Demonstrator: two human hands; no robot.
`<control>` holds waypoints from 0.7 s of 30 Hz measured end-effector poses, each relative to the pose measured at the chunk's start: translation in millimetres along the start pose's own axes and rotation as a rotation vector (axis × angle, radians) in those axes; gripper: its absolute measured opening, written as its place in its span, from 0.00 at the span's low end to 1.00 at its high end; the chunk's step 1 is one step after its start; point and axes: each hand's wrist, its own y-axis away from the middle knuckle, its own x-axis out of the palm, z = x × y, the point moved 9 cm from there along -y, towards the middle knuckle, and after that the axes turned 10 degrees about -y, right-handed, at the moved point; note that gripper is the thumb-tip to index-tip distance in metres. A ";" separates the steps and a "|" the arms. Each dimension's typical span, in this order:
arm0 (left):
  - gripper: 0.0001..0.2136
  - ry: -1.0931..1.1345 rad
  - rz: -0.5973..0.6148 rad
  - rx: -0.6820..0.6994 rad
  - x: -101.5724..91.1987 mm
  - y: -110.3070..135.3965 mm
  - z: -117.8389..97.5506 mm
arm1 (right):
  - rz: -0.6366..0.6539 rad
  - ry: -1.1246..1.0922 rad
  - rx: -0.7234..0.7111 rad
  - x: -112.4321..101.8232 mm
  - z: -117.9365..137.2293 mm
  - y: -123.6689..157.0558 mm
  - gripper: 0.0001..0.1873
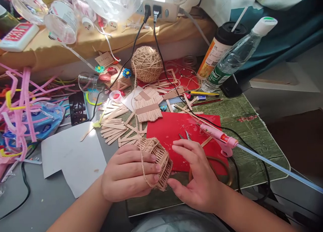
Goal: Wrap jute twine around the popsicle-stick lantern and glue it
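My left hand point(128, 176) is closed around a small house-shaped piece point(158, 158) wound with jute twine, its fingers pressing the twine against the side. A strand of twine point(137, 124) runs from it up to the twine ball point(146, 63) at the back. To the right of the piece is my right hand point(195, 176), fingers curved and slightly apart, with the thumb near the piece's lower corner; I see nothing in it. Both hands hover over the near edge of a red sheet point(176, 131).
A pink glue gun point(219, 137) with a long clear stick lies on the red sheet, its black cord trailing right. Popsicle sticks point(113, 126), stick panels point(147, 110), small scissors point(185, 136), a phone point(77, 110), pipe cleaners point(20, 100), a water bottle point(234, 57), a cup point(217, 50) and white paper point(73, 158) crowd the desk.
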 end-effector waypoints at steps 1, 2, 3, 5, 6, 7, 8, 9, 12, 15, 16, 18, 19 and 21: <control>0.03 -0.002 -0.006 -0.003 0.4 0.2 -0.4 | 0.012 0.009 -0.007 1.7 -0.1 0.2 0.38; 0.03 -0.002 -0.010 -0.005 0.7 0.3 -0.7 | 0.034 0.021 -0.016 4.2 -0.2 0.3 0.36; 0.04 -0.001 -0.011 -0.007 1.2 0.5 -0.8 | 0.052 0.030 -0.018 6.3 -0.8 0.4 0.35; 0.04 0.005 -0.007 -0.008 1.6 1.2 -0.8 | 0.049 0.015 -0.011 6.3 -2.8 0.3 0.34; 0.03 0.008 -0.006 -0.007 1.3 1.8 -0.5 | 0.031 -0.005 -0.007 4.5 -3.6 0.3 0.35; 0.03 0.007 -0.003 -0.009 1.1 2.5 0.0 | 0.021 -0.024 -0.004 3.2 -4.2 0.3 0.36; 0.02 0.006 0.002 -0.008 1.0 3.4 0.3 | 0.024 -0.038 -0.008 2.9 -4.1 0.2 0.35; 0.02 0.002 0.009 -0.005 0.9 4.3 0.5 | 0.038 -0.045 -0.012 3.7 -3.9 0.2 0.34; 0.03 -0.009 0.032 -0.009 1.4 6.3 2.2 | 0.068 -0.069 -0.004 6.7 -5.4 -0.4 0.33; 0.04 -0.003 0.052 -0.041 2.4 6.3 6.6 | 0.077 -0.134 0.060 12.5 -12.4 0.7 0.37; 0.05 0.001 0.055 -0.048 2.5 6.1 8.0 | 0.089 -0.161 0.085 16.3 -14.8 1.9 0.39; 0.04 0.002 0.050 -0.051 1.9 5.8 9.7 | 0.114 -0.231 0.150 25.3 -19.5 5.2 0.48; 0.04 -0.001 0.048 -0.049 1.7 6.0 10.3 | 0.123 -0.270 0.189 30.0 -21.6 7.1 0.53; 0.04 -0.010 0.046 -0.048 1.2 7.5 11.6 | 0.134 -0.332 0.288 39.3 -26.0 10.9 0.60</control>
